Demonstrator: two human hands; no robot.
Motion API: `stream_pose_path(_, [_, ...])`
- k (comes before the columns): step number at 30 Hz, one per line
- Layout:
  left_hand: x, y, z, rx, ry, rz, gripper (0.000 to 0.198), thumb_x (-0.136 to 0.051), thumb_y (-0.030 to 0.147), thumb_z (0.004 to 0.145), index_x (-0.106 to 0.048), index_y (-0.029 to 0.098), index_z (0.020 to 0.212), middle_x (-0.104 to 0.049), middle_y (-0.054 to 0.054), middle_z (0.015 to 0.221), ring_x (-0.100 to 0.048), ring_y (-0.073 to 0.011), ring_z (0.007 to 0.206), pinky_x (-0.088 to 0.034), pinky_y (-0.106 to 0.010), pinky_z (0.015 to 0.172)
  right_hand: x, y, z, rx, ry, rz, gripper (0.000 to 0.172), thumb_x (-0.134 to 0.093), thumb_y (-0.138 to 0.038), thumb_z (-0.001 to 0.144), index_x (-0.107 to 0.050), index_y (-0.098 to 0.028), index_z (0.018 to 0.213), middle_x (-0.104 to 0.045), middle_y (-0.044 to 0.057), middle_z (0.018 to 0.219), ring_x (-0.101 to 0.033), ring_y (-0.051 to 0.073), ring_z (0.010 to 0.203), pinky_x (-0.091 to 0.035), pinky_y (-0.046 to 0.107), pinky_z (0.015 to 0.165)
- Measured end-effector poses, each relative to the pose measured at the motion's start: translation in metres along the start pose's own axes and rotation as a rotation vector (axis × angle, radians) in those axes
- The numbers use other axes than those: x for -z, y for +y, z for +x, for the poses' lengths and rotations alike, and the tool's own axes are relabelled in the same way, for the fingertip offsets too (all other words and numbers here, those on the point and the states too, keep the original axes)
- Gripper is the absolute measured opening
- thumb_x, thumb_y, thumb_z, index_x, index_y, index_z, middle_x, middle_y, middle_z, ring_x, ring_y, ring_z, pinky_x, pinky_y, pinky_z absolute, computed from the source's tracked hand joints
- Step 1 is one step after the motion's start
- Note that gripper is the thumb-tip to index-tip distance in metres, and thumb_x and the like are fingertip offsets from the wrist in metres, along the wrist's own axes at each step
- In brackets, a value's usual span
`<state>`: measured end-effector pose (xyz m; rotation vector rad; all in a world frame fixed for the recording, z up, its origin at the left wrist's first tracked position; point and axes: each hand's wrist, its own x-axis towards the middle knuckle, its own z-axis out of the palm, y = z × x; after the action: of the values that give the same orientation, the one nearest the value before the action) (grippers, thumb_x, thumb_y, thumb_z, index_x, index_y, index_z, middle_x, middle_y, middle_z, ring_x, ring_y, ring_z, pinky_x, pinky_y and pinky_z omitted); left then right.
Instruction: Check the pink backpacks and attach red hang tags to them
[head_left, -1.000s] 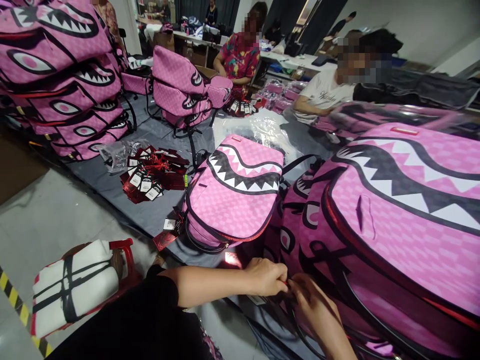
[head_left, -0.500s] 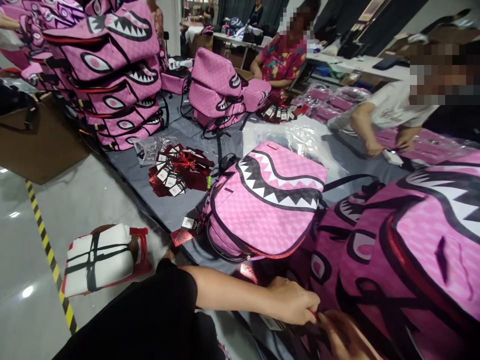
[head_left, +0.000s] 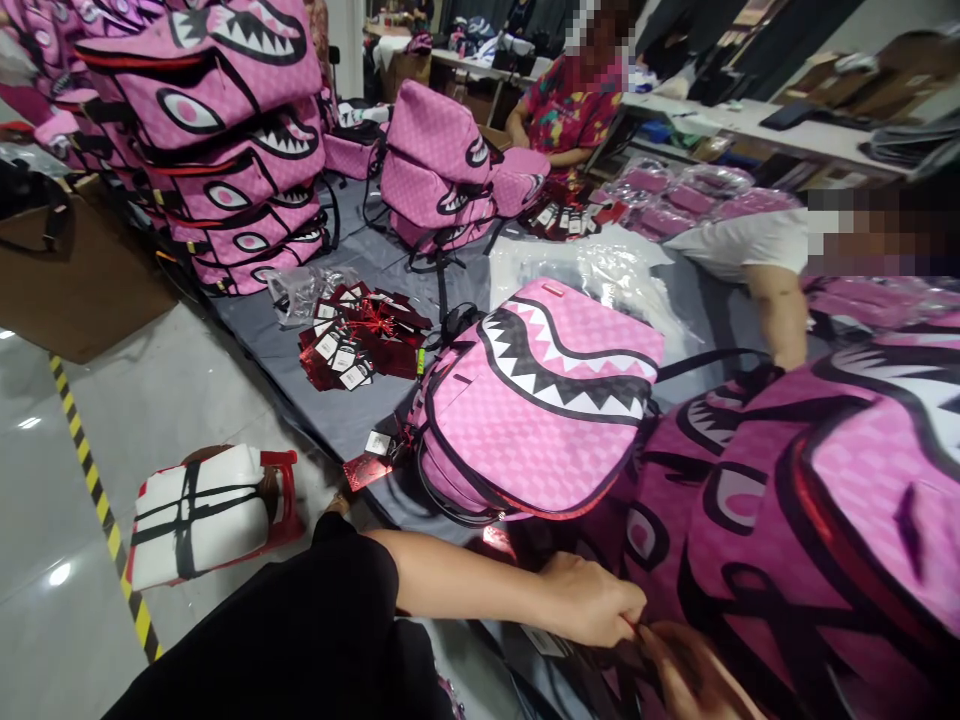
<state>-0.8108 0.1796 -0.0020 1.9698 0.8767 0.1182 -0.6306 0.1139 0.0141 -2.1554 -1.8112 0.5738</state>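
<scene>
My left hand [head_left: 592, 600] reaches across the lower middle, its fingers closed in a pinch on a thin red string [head_left: 630, 622]. Against its fingertips my right hand [head_left: 697, 670] is also pinched, at the same string; its lower part is cut off by the frame. Both are in front of a pink backpack [head_left: 750, 560] with printed eyes and a shark mouth, standing at the right. Another pink backpack [head_left: 540, 400] lies beyond my left forearm, with a red and black hang tag [head_left: 371, 468] at its left side. Below my left wrist a tag [head_left: 546, 640] shows partly.
A pile of red hang tags [head_left: 360, 335] lies on the grey-covered table [head_left: 300, 385]. Stacked pink backpacks [head_left: 232, 190] stand at the left, more behind. A brown box [head_left: 82, 270] and a strapped white bundle [head_left: 199, 515] are on the left. Two people work across the table.
My hands stay pinched together almost in place. The view has shifted slightly. The co-worker in white at the right has leaned lower and moved an arm toward the backpacks.
</scene>
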Motion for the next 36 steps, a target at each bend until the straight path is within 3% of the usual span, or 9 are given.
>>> stream_pose_path(4, [-0.008,-0.001,0.003,-0.031,-0.012,-0.005,0.024,-0.052,0.045,0.087,-0.062,0.026,0.098,-0.071,-0.001,0.100,-0.068,-0.0216,0.096,-0.050,-0.029,0.073,0.005,-0.017,-0.007,-0.046,-0.020,0.014,0.044,-0.046,-0.063,0.074,-0.062,-0.024,0.085,-0.070,0.005,0.084,-0.069,0.022,0.075,-0.054,0.030,0.068])
stream_pose_path(8, [-0.010,-0.002,0.002,-0.057,0.052,0.030,0.023,-0.048,0.038,0.090,-0.062,0.023,0.100,-0.071,-0.006,0.103,-0.067,-0.0258,0.100,-0.051,-0.037,0.083,0.006,-0.024,-0.012,-0.087,-0.003,0.014,0.044,-0.045,-0.064,0.076,-0.061,-0.023,0.084,-0.070,0.003,0.082,-0.068,0.021,0.073,-0.052,0.029,0.067])
stream_pose_path(13, [-0.008,-0.001,0.001,-0.070,0.014,-0.004,0.024,-0.050,0.044,0.090,-0.065,0.028,0.100,-0.073,-0.001,0.098,-0.069,-0.0226,0.095,-0.052,-0.031,0.077,0.006,-0.022,-0.011,-0.096,-0.014,0.020,0.047,-0.046,-0.066,0.075,-0.062,-0.023,0.085,-0.070,0.003,0.084,-0.069,0.021,0.075,-0.053,0.027,0.068])
stream_pose_path(17, [-0.007,-0.001,0.001,-0.042,0.088,0.009,0.026,-0.048,0.036,0.089,-0.063,0.024,0.106,-0.072,-0.006,0.103,-0.068,-0.0255,0.099,-0.052,-0.038,0.085,0.005,-0.022,-0.009,-0.105,0.004,0.010,0.046,-0.047,-0.066,0.075,-0.063,-0.023,0.083,-0.071,0.004,0.080,-0.069,0.021,0.072,-0.053,0.026,0.065])
stream_pose_path(21, [-0.005,-0.004,0.002,-0.084,0.006,-0.007,0.027,-0.050,0.045,0.090,-0.065,0.028,0.104,-0.073,-0.003,0.098,-0.069,-0.0230,0.095,-0.053,-0.032,0.078,0.006,-0.028,-0.010,-0.115,0.040,0.023,0.047,-0.049,-0.066,0.074,-0.065,-0.022,0.082,-0.071,0.005,0.080,-0.069,0.020,0.070,-0.055,0.025,0.064])
stream_pose_path(27, [-0.005,-0.005,0.002,-0.116,0.063,0.032,0.027,-0.048,0.036,0.090,-0.062,0.020,0.107,-0.072,-0.010,0.105,-0.068,-0.0278,0.099,-0.052,-0.039,0.084,0.003,-0.033,-0.010,-0.087,0.096,0.024,0.044,-0.049,-0.063,0.075,-0.066,-0.023,0.078,-0.072,0.005,0.078,-0.069,0.020,0.067,-0.055,0.025,0.061])
stream_pose_path(33, [-0.003,-0.006,0.006,-0.130,0.021,0.045,0.022,-0.048,0.033,0.090,-0.063,0.019,0.098,-0.072,-0.010,0.098,-0.069,-0.0289,0.098,-0.053,-0.041,0.083,-0.001,-0.030,-0.010,-0.091,0.096,0.038,0.039,-0.052,-0.060,0.077,-0.066,-0.024,0.078,-0.072,0.004,0.077,-0.070,0.020,0.068,-0.054,0.023,0.061])
stream_pose_path(36, [0.000,0.001,0.004,-0.105,0.023,0.056,0.024,-0.047,0.026,0.089,-0.062,0.015,0.105,-0.071,-0.014,0.102,-0.068,-0.0292,0.099,-0.052,-0.043,0.086,-0.003,-0.034,-0.008,-0.108,0.118,0.010,0.042,-0.050,-0.062,0.076,-0.066,-0.024,0.079,-0.072,0.004,0.078,-0.070,0.021,0.068,-0.055,0.025,0.061])
